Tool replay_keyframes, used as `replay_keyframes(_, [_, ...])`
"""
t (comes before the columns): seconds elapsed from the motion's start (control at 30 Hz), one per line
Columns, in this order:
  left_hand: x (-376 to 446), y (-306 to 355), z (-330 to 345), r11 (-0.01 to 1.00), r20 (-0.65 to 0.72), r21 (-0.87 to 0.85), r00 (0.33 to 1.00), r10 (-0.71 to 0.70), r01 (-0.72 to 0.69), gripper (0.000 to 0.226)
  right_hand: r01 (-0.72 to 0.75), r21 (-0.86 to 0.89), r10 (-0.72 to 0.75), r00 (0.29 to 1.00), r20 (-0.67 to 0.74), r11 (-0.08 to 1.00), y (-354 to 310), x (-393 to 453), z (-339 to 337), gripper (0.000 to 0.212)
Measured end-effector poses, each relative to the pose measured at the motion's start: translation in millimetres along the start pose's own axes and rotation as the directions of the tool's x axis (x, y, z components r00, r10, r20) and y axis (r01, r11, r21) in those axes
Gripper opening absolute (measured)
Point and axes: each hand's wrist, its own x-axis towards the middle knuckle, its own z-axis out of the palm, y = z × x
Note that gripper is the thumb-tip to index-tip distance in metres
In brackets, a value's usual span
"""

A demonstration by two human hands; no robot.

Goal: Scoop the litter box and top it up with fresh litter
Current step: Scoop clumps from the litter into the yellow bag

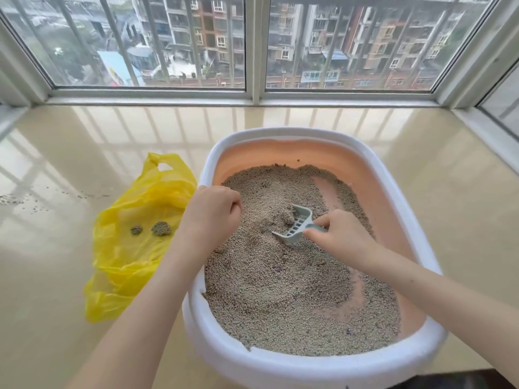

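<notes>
right hand [341,237] grips scoop [295,228] in litter [280,290]; left hand [209,217] fisted

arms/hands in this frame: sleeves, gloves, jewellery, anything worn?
Nothing worn that shows. Both forearms are bare up to the frame edge, with no sleeve or cuff in view. The left hand and the right hand are ungloved. No watch, bracelet or strap at either wrist, and no ring on the fingers that show. The nails are too small to judge.
</notes>
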Motion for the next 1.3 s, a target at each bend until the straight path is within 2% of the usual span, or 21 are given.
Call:
replay_keyframes(0.3, [-0.7, 0.9, -0.6, 1.000, -0.011, -0.004, 1.000, -0.003, 0.003, 0.020, 0.032, -0.009, -0.033, 0.983, -0.178, 0.999, -5.8, -16.1, -9.3, 0.037])
replay_keyframes(0.47, [-0.4, 2.6, -0.6, 1.000, -0.010, -0.007, 1.000, 0.002, -0.002, 0.021, 0.071, 0.023, -0.067, 0.988, -0.137, 0.997, -16.5, -29.4, -15.1, 0.032])
replay_keyframes(0.6, [-0.5, 1.8, 0.1, 1.000, -0.020, -0.016, 1.000, -0.005, 0.004, 0.022, 0.063, 0.041, -0.055, 0.984, -0.169, 0.997, -12.2, -27.7, -19.8, 0.033])
replay_keyframes(0.73, [-0.9, 1.5, 0.9, 1.000, -0.034, -0.015, 0.999, -0.011, 0.011, 0.022, 0.077, 0.035, -0.073, 0.991, -0.109, 0.996, -14.3, -32.7, -19.4, 0.029])
replay_keyframes(0.83, [-0.8, 0.4, 1.1, 1.000, -0.037, -0.014, 0.999, -0.014, 0.014, 0.022, 0.058, 0.029, -0.052, 0.984, -0.170, 0.998, -12.2, -30.2, -22.4, 0.030])
replay_keyframes(1.1, [-1.4, 1.4, 0.0, 1.000, -0.035, -0.013, 0.999, -0.007, 0.007, 0.022, 0.089, -0.010, -0.090, 0.988, -0.130, 0.996, -14.8, -32.9, -26.5, 0.031])
replay_keyframes(1.3, [-0.5, 1.2, 1.0, 1.000, -0.033, -0.006, 0.999, -0.004, 0.004, 0.021, 0.114, -0.042, -0.120, 0.976, -0.180, 0.993, -16.8, -36.5, -26.1, 0.031])
